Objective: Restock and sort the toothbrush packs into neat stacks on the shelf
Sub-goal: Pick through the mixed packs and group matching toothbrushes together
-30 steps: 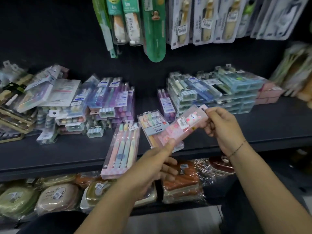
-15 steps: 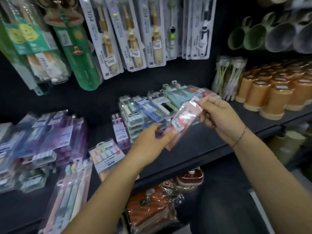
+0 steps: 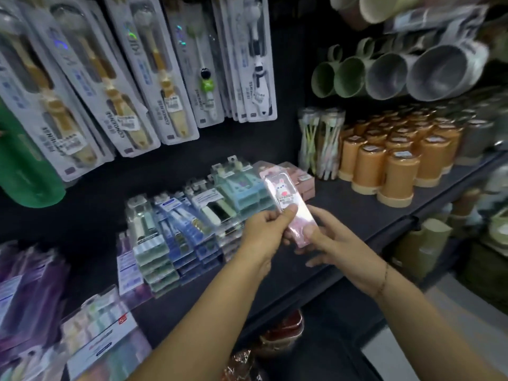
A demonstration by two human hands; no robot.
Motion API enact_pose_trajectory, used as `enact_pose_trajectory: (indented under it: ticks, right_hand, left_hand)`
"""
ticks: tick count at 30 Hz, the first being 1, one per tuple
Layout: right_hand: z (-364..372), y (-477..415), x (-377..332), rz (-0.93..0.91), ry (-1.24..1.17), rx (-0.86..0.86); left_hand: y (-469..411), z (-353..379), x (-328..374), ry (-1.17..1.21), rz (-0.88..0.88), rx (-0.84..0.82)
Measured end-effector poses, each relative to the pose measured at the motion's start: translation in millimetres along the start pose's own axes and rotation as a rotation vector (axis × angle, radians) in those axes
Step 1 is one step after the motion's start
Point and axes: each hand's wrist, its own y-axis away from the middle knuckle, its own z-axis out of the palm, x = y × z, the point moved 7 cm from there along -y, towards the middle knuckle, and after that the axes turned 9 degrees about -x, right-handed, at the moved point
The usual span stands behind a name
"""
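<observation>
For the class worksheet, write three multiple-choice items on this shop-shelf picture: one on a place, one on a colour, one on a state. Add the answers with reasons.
1. Where do the orange cylindrical plastic cups stand?
A. On the black shelf, right of the blue and green toothbrush pack stacks
B. Hanging from hooks
C. On the floor

2. What colour tints the clear plastic bunny pack held over the shelf?
A. Blue
B. Yellow
C. Pink

3. What do the left hand and right hand do with that pack?
A. Both grip it
B. Only the left touches it
C. Neither touches it

Answers:
1 A, the cups sit in rows on the shelf beside the stacks.
2 C, its casing shows pink.
3 A, the fingers of each hand pinch its lower part.
</observation>
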Motion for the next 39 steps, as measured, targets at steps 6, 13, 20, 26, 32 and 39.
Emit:
enact_pose_trajectory:
  ticks: [6,13,20,26,32,39]
  right_hand:
    - [-85.4,-42.8,-8.9,-0.082,-0.033,0.359]
    - [-143.3,-149.2,7.3,0.034,0.117,0.409]
    - [-145.5,-184.4,29.8,0.059,0.558,0.327]
    - [-120.5,-184.1,27.5,-0.026,0.531,0.070]
    - [-123.0,-187.7,13.1,-0.038,0.523,0.122]
    - [-128.4,-182.9,14.0,-0.037,0.712,0.220]
  left_hand:
    - [-54.6,15.0,64.2,-0.888,0.368,0.202]
    - [-135.2,12.6,54.6,-1.668,0.163,-0.154]
    - [-139.2,4.6,51.5,-1.662,0.157,-0.179]
    - [-136.6,-2.3,62.9,-1.400,0.236,-0.017]
    - [-132.7,-1.4,60.8,-1.520,0.207,-0.041]
    - [-135.1,-0.3,57.5,-1.576,0.201,-0.057]
